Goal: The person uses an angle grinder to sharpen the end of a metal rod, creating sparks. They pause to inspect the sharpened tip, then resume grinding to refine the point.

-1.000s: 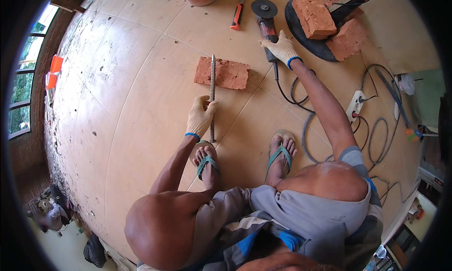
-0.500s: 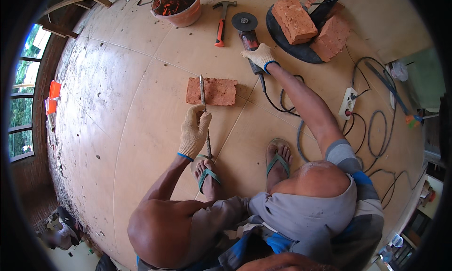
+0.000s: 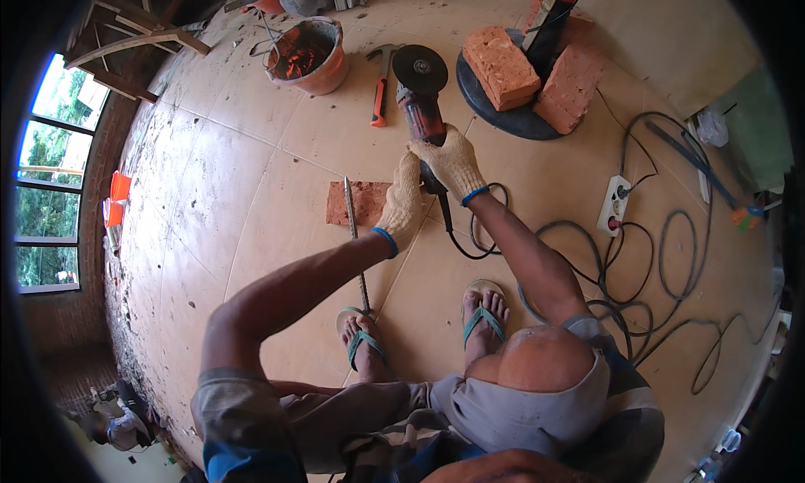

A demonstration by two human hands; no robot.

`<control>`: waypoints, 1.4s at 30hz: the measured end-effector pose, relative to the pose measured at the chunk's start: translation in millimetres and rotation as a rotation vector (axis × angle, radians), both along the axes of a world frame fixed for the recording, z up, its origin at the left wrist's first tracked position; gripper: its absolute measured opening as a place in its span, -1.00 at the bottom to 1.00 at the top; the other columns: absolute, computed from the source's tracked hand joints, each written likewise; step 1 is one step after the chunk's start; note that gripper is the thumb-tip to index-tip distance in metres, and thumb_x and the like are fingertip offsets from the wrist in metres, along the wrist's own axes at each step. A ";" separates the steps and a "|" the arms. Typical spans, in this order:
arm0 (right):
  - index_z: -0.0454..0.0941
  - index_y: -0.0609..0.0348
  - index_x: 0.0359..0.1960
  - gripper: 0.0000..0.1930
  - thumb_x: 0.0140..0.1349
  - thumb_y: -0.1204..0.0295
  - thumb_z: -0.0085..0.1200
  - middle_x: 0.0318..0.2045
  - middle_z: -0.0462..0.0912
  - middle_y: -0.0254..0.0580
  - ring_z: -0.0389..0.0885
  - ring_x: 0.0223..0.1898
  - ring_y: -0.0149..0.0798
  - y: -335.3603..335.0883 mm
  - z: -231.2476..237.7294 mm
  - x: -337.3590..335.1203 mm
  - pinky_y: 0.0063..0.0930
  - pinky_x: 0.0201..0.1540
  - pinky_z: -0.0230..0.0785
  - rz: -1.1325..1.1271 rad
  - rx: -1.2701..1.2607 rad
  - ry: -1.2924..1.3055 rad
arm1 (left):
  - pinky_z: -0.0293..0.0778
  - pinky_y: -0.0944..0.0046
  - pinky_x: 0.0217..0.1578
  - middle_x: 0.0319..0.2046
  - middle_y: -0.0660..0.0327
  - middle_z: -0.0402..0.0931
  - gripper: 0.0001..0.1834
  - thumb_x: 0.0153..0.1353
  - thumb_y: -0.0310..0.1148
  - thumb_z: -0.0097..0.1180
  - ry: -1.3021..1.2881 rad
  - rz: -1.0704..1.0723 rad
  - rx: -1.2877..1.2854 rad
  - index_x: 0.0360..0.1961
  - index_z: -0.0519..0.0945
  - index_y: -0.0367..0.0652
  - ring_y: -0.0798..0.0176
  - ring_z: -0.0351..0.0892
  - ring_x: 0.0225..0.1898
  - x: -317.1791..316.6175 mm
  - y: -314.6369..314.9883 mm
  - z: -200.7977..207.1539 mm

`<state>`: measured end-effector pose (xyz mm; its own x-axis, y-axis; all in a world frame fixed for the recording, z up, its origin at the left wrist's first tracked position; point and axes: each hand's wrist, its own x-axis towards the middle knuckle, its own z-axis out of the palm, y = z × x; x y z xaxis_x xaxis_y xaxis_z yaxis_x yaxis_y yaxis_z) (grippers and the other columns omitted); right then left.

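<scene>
An angle grinder point(image 3: 423, 114) with a black disc is raised off the floor, disc end away from me. My right hand point(image 3: 453, 163), in a cream knit glove with a blue cuff, is closed round its body. My left hand point(image 3: 403, 205), gloved alike, is at the grinder's left side with its fingers closed against it; their tips are partly hidden. Below, a red brick point(image 3: 342, 205) lies on the floor, its right part covered by my left hand. A ribbed steel bar point(image 3: 358, 261) rests across the brick, its near end at my left sandal point(image 3: 362, 342).
A claw hammer point(image 3: 381, 97) lies left of the grinder, near a bucket point(image 3: 323, 79). More bricks point(image 3: 501, 66) sit on a round black base point(image 3: 478, 93) at the far right. A white power strip point(image 3: 615, 205) and looping black cables point(image 3: 662, 294) spread over the tiled floor at right.
My left hand has let go of the steel bar and moved up and right to the grinder. My right hand has lifted the grinder and drawn it slightly left and nearer. The bar stays on the brick.
</scene>
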<state>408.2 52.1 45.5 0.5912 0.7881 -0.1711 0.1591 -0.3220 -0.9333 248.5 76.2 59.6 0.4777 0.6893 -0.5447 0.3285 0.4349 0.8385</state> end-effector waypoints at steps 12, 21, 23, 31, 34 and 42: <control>0.55 0.31 0.31 -0.31 0.33 0.10 0.54 0.06 0.75 0.00 0.77 0.09 -0.15 -24.6 73.2 -6.2 -0.19 0.11 0.66 -0.024 0.392 0.015 | 0.49 0.35 -0.56 -0.23 0.23 0.77 -0.12 0.46 0.63 -0.09 -0.609 0.311 -0.325 0.19 0.64 0.01 0.26 0.77 -0.41 32.0 -1.4 10.5; 0.57 0.31 0.09 -0.35 0.18 0.11 0.62 -0.04 0.81 0.03 0.82 0.02 -0.23 -39.7 93.0 -9.8 -0.24 0.06 0.65 0.335 0.299 0.228 | 0.75 -0.02 -0.19 0.07 0.09 0.73 0.00 0.43 0.69 -0.21 -0.582 0.188 -0.388 0.33 0.58 -0.03 0.06 0.80 -0.05 -17.4 -4.4 -12.7; 0.56 0.32 0.06 -0.33 0.16 0.08 0.63 -0.13 0.81 0.07 0.85 -0.08 -0.17 -40.2 90.7 -13.9 -0.19 0.00 0.66 0.258 0.262 0.057 | 0.73 -0.09 0.07 0.20 0.15 0.68 -0.15 0.52 0.53 -0.06 -0.533 0.166 -0.143 0.36 0.57 -0.01 0.08 0.73 0.19 -16.1 -6.7 -22.1; 0.55 0.22 0.12 -0.55 0.35 0.24 0.39 -0.12 0.74 -0.22 0.77 -0.04 -0.29 -47.2 42.8 -25.9 -0.32 0.12 0.62 0.159 0.527 0.715 | 0.59 0.19 -0.33 0.00 0.06 0.74 -0.07 0.45 0.48 0.07 -0.600 0.058 -0.206 0.45 0.50 -0.14 0.18 0.76 -0.17 -25.6 -28.0 -7.3; 0.38 0.22 0.45 -0.32 0.33 0.26 0.23 0.11 0.74 0.06 0.80 0.08 -0.14 -42.9 27.2 -26.9 -0.27 0.20 0.69 0.117 0.534 0.943 | 0.44 0.30 -0.52 -0.14 0.01 0.77 0.02 0.39 0.54 0.07 -0.575 0.024 -0.181 0.44 0.49 -0.20 0.21 0.75 -0.37 -21.2 -29.9 2.4; 0.33 0.09 0.55 -0.25 0.37 0.12 0.17 0.16 0.75 0.16 0.84 0.07 -0.02 -54.4 45.9 -14.4 -0.07 0.19 0.78 0.188 0.536 0.999 | 0.45 0.35 -0.62 -0.35 0.04 0.76 -0.08 0.45 0.46 0.06 -0.548 -0.077 -0.186 0.27 0.59 -0.29 0.26 0.72 -0.51 -9.1 -31.4 19.2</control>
<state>393.8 -2.2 91.4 0.2459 0.9626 -0.1135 -0.7259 0.1053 -0.6797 239.5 44.8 78.8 0.7689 0.5578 -0.3126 -0.0954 0.5835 0.8065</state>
